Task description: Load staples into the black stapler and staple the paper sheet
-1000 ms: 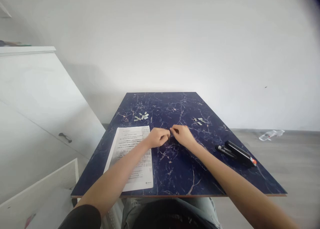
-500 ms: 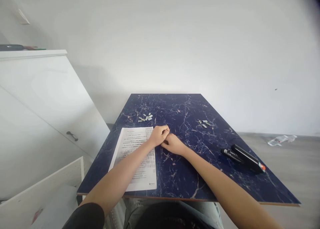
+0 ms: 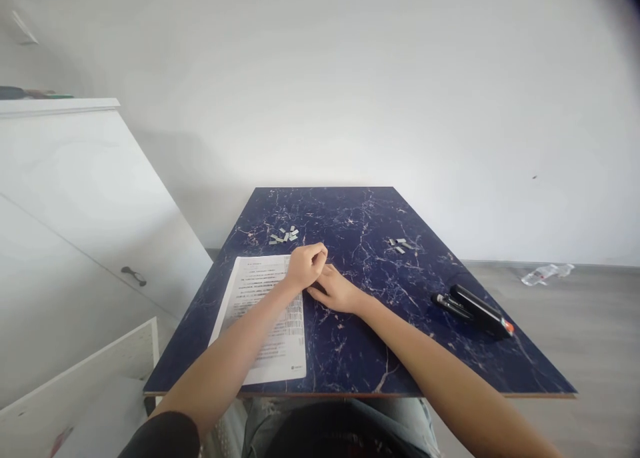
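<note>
My left hand [image 3: 306,266] is closed, its fingers curled in at the right edge of the printed sheet [image 3: 273,371]. What it holds, if anything, is hidden. Just to its right, my right hand [image 3: 337,290] rests low over the table, the thumb stretched out apart from the fingers. The fingertips pass behind the left hand and are partly covered. Both hands touch or nearly touch. Beyond them lie two groups of small pale strips, one at the left [image 3: 286,235] and one at the right [image 3: 400,245].
The dark blue marbled table [image 3: 345,358] stands against a white wall. On its right side lies a black stapler [image 3: 480,310] with an orange-red end. A white cabinet [image 3: 75,178] is at the left. Crumpled clear plastic [image 3: 547,273] lies on the floor at the right.
The view has shifted slightly, so the scene sits further left. My left hand has risen a little off the right, and the right thumb now stretches out below it.
</note>
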`<state>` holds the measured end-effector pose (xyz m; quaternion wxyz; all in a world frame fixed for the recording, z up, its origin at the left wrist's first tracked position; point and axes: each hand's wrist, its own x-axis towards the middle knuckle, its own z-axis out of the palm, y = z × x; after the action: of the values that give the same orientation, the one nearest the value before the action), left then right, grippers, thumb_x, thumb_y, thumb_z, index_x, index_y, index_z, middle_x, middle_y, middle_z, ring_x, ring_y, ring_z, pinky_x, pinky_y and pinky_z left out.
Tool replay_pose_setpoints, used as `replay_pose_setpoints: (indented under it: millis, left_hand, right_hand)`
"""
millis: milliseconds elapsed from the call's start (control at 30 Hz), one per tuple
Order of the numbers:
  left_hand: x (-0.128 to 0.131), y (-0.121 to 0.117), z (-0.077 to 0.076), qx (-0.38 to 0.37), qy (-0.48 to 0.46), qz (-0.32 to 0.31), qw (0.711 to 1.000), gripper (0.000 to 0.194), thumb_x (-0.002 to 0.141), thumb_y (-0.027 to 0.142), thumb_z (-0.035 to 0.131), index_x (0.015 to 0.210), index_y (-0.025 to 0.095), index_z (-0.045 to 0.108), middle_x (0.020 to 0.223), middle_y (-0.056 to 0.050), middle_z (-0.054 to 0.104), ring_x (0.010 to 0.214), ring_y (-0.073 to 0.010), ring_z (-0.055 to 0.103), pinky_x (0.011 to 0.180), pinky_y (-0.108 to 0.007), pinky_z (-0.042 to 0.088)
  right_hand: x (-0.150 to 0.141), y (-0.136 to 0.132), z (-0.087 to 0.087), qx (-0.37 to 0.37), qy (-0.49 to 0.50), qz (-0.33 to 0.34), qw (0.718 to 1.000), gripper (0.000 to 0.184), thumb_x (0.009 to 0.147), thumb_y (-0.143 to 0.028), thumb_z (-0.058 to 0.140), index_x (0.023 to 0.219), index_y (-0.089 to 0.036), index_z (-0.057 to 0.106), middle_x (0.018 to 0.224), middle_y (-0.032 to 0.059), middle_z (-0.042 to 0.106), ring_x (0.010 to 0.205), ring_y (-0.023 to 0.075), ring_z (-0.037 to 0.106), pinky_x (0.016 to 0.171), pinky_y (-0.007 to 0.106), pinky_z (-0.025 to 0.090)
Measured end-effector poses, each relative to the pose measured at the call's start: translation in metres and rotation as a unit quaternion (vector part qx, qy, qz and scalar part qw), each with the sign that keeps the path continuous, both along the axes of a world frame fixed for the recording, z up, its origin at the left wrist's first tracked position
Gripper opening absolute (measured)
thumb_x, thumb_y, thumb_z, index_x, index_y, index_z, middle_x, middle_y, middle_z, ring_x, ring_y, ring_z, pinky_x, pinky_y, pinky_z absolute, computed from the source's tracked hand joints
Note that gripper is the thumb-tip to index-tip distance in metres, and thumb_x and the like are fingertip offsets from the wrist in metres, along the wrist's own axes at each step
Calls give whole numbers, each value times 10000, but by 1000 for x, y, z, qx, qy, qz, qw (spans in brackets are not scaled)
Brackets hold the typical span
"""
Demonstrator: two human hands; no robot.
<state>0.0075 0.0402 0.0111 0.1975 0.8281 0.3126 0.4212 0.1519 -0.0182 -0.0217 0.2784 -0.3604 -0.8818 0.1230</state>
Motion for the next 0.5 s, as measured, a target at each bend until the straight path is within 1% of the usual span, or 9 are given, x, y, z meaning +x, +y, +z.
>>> replay_pose_setpoints:
  millis: [33, 100, 167, 200, 267, 300, 333, 400, 500]
  left_hand:
    - [-1, 0, 9, -14, -7, -2, 1000, 235, 902, 178, 439, 725, 185, 593, 636, 25, 573, 568, -111, 486, 617, -251, 369]
    - [-3, 0, 30, -53, -21, -1, 998, 237, 885, 169, 441, 714, 179, 604, 588, 31, 525, 525, -108, 437, 559, -251, 334]
    - [-4, -2, 52, -70, -32, 1, 997, 240, 878, 177, 445, 710, 176, 616, 545, 37, 470, 492, -108, 385, 515, -257, 288]
    - [-5, -4, 62, -66, -28, -7, 997, 240, 882, 183, 447, 718, 175, 623, 554, 35, 480, 495, -107, 383, 515, -257, 286]
    - [-6, -7, 77, -63, 7, -39, 997, 240, 889, 193, 451, 745, 178, 642, 564, 35, 499, 493, -104, 377, 517, -254, 288]
    - [-7, -8, 82, -61, 26, -50, 997, 243, 890, 194, 452, 750, 179, 650, 556, 37, 499, 486, -103, 371, 515, -254, 286]
    - [-8, -9, 84, -61, 48, -58, 995, 245, 890, 192, 454, 757, 180, 659, 547, 38, 501, 478, -102, 369, 512, -254, 284]
    - [-9, -7, 82, -67, 88, -58, 992, 252, 891, 184, 458, 774, 184, 680, 534, 39, 515, 463, -102, 376, 504, -256, 282]
    - [-11, 2, 63, -81, 134, -32, 987, 264, 911, 183, 457, 855, 190, 715, 559, 29, 570, 457, -110, 423, 504, -259, 307]
  right_hand:
    - [0, -2, 2, -4, -19, 17, 1000, 376, 1006, -288, 490, 1366, -207, 562, 1376, 130, 613, 1282, 266, 535, 1088, 475, 384]
    - [-1, -5, 4, -12, -64, 58, 996, 425, 1042, -340, 445, 1459, -271, 495, 1463, 102, 562, 1389, 257, 454, 1175, 535, 258]
    - [-2, -6, 6, -18, -103, 84, 991, 438, 1061, -391, 413, 1493, -341, 460, 1538, 71, 496, 1461, 257, 372, 1205, 599, 127]
    - [-2, -7, 7, -20, -114, 89, 989, 434, 1064, -407, 406, 1491, -361, 465, 1557, 60, 476, 1475, 260, 352, 1204, 621, 89]
    - [0, -7, 7, -21, -118, 80, 990, 412, 1063, -418, 408, 1459, -367, 512, 1551, 54, 485, 1466, 264, 372, 1198, 642, 73]
    - [2, -6, 8, -19, -114, 67, 991, 396, 1061, -417, 414, 1429, -357, 549, 1526, 56, 514, 1443, 264, 406, 1195, 646, 80]
    - [5, -6, 9, -15, -109, 51, 993, 378, 1058, -416, 423, 1388, -343, 591, 1491, 61, 551, 1410, 262, 449, 1192, 651, 89]
    - [15, -4, 12, -9, -100, 12, 995, 336, 1043, -417, 458, 1285, -318, 671, 1411, 69, 619, 1331, 265, 530, 1180, 665, 117]
    - [39, -1, 18, -20, -100, -27, 994, 262, 996, -405, 553, 1144, -307, 746, 1317, 71, 679, 1230, 276, 605, 1149, 645, 227]
